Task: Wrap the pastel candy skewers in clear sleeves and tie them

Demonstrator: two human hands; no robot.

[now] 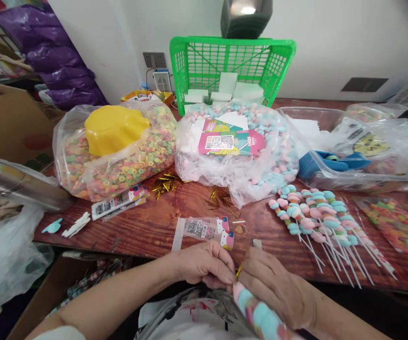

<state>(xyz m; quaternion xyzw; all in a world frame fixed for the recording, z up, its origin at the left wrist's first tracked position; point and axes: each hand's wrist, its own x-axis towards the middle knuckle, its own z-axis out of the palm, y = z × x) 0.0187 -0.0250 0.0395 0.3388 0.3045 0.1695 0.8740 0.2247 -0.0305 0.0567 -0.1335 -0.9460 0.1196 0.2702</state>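
Observation:
Close to my body, past the table's front edge, a skewer of pink and blue candy rings [260,314] hangs between my hands. My left hand [207,267] is closed in a pinch at its upper end. My right hand [278,288] is curled around the same end, its fingertips mostly hidden. A sliver of gold twist tie [238,271] shows between the fingers. Just beyond my hands lies a flat clear packet with a printed label [204,229]. To the right, several candy skewers [317,215] rest in a pile, white sticks toward me.
Behind stand a bag of colourful candy rings [125,165] with a yellow bowl [115,127], and a bag of pink-blue candies [278,146]. Gold twist ties [166,184] lie between. A green basket [232,42], a clear bin [310,113] and a steel flask [22,184] surround them.

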